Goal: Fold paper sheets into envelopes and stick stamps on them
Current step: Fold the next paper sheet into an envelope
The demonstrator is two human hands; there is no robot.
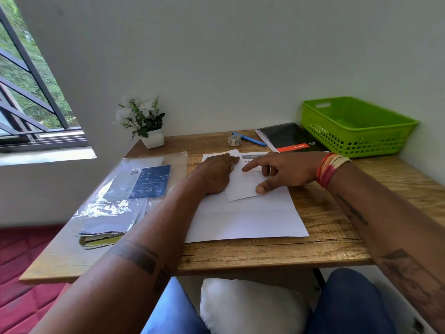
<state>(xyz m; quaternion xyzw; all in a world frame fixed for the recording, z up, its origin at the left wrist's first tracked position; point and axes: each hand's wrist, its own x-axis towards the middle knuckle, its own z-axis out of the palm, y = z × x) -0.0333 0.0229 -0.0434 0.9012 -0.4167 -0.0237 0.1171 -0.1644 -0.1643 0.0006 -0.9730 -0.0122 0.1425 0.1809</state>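
A large white paper sheet [248, 220] lies flat in the middle of the wooden table [325, 242]. On its far part rests a smaller folded white piece [243, 184]. My left hand [216, 174] presses flat on the folded piece's left edge. My right hand [281, 172] rests on its right side, forefinger pointing left and thumb on the near right corner. A printed sheet [255, 157] shows under both hands at the far end. A small roll of patterned stamp tape [234, 140] stands behind the papers.
A clear plastic pack with blue card and paper [134, 189] lies at the left. A potted white flower [147, 126] stands at the back left. A blue pen [252, 140], a black notebook [289, 137] and a green basket [356, 126] sit at the back right.
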